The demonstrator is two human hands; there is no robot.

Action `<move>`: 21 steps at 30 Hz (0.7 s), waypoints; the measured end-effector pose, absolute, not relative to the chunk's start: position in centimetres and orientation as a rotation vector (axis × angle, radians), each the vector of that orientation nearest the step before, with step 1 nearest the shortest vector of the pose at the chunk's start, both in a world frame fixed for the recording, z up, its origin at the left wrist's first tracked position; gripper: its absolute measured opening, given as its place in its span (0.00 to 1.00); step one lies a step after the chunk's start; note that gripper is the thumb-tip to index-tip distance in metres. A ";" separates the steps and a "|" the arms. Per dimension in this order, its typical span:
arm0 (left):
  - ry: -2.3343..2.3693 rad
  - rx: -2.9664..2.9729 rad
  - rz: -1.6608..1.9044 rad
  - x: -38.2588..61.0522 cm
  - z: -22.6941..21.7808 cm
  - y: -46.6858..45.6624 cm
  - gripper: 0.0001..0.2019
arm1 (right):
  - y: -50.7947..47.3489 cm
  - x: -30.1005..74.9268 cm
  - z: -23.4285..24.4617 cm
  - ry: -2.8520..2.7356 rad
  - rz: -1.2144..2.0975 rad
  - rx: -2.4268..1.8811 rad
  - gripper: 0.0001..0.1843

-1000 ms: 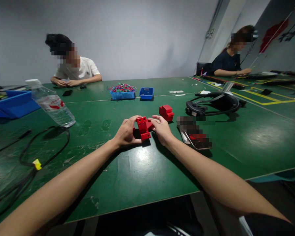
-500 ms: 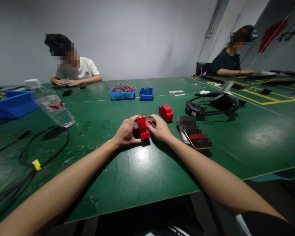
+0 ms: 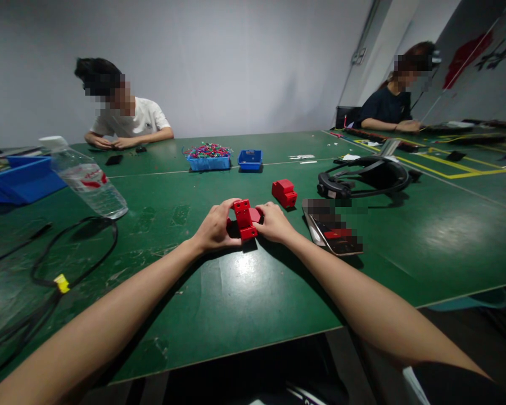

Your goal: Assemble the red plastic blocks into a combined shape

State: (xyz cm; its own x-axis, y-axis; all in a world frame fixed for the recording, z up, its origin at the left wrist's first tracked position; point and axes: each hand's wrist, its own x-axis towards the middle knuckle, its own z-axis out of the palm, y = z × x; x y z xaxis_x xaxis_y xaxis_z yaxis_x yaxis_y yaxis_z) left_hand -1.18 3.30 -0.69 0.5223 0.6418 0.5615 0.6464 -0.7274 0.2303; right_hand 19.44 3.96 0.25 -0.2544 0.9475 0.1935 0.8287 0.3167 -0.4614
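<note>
Low over the table, a red block-shaped plastic housing (image 3: 243, 218) with small holes at its corners is held upright. My left hand (image 3: 215, 228) grips it from the left, fingers at its top and thumb at its bottom. My right hand (image 3: 275, 224) is closed at the housing's right side, fingers and thumb pinching a lighter red part (image 3: 255, 215) that projects there. Whether this part is a separate piece I cannot tell. A second red housing (image 3: 284, 193) of stepped shape lies on the table just beyond my right hand.
A phone (image 3: 333, 230) and a black headset (image 3: 365, 177) lie to the right. Farther back stand a blue tray of colourful small parts (image 3: 208, 163) and a smaller blue tray (image 3: 250, 167). A tilted water bottle (image 3: 88, 180) and looped cable (image 3: 37, 264) are left. Two people sit across.
My right hand's fingers have closed in from spread to a pinch at the right side of the red housing. My left hand keeps its hold, nearly still.
</note>
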 end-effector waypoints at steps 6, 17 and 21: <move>-1.124 -2.729 -1.020 -1.1 -0.7 3.3 0.46 | 4.1 19.6 0.1 -1.927 0.420 -1.602 0.22; -1.169 -2.739 -1.005 -1.2 -0.7 3.4 0.46 | 5.0 18.9 -0.4 -1.258 0.837 -1.120 0.26; -1.154 -2.734 -1.022 -1.1 -0.6 3.3 0.46 | 4.3 18.3 0.5 -1.073 1.085 -0.945 0.28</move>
